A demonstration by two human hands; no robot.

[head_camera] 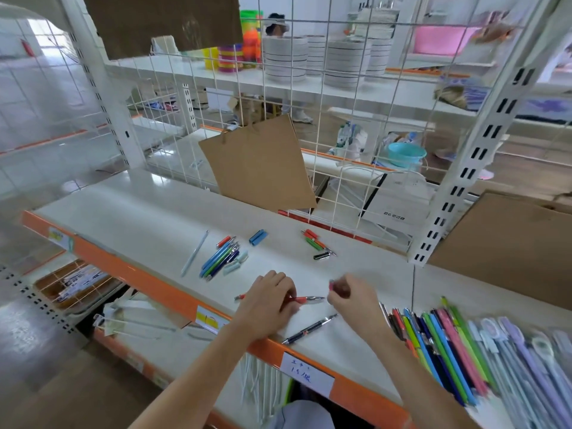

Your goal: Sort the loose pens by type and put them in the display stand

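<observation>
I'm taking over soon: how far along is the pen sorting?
Partly done: a sorted row lies at right. In hand: left hand holds a red pen, right hand a small red piece. Left: bundle, short pens, dark pen.

White shelf (130,212) with orange edge, wire grid (340,88) behind, bright daylight.

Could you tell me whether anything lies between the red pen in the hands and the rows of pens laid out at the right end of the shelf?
Only one thing: a dark pen lies loose on the shelf just in front of the red pen, between the hands and the sorted rows. Lifting the red pen over it should clear it; otherwise that stretch looks bare.
</observation>
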